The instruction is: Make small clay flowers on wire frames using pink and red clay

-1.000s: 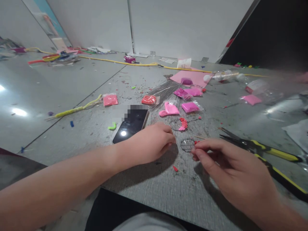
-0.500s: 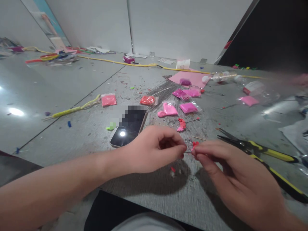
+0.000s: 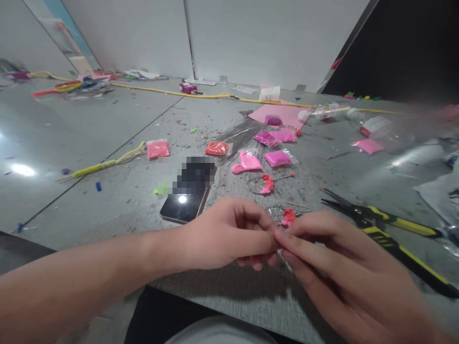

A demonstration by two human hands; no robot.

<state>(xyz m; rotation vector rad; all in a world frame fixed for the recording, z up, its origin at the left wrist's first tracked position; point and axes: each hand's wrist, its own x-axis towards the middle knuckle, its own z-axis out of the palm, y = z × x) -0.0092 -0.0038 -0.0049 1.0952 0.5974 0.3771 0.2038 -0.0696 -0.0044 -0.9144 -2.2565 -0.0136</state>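
Our left grip and right grip meet, fingertips closed, any contents hidden; the red-trimmed wire frame lies just beyond them.

Near the table's near edge, the fingertips of the left hand and right hand meet, hiding whatever lies between them. They also cover part of the wire frame behind. The left forearm runs out of view, as does the right wrist. Blocky pixels mask the phone's upper part and some of the green piece. Toward the table's far edge, crumbs are too small to identify, and the bottle's label is unreadable.
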